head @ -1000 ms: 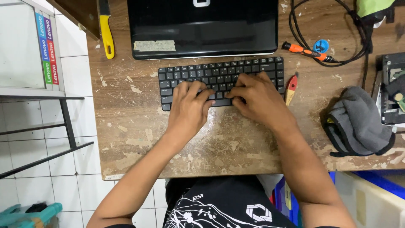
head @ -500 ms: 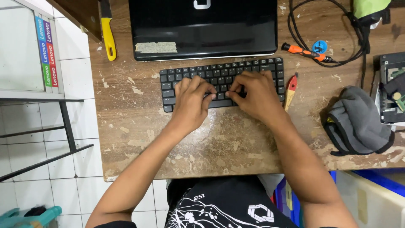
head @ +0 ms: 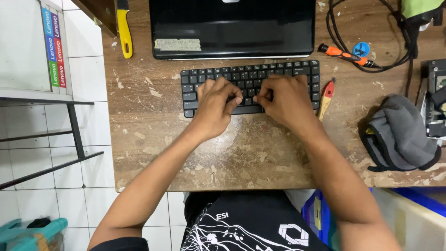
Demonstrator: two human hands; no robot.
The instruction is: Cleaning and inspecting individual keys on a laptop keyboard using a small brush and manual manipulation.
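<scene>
A flat black keyboard [head: 241,74] lies loose on the worn wooden desk [head: 148,135], just in front of a closed black laptop [head: 232,25]. My left hand [head: 214,104] rests on the keyboard's left-middle keys with fingers curled down onto them. My right hand [head: 284,100] covers the right-middle keys, its fingertips pressing near the centre, almost touching the left hand's fingers. Neither hand lifts anything; both press on the keyboard.
A small red-handled tool [head: 326,96] lies right of the keyboard. An orange screwdriver [head: 341,54], a blue round piece [head: 361,48] and black cables [head: 371,32] sit at back right. A grey cloth [head: 399,135] lies at right. A yellow-handled tool [head: 123,32] sits at back left.
Both hands have drawn a little closer together over the keyboard's middle, fingers shifting on the keys. The keyboard and laptop have stayed put.
</scene>
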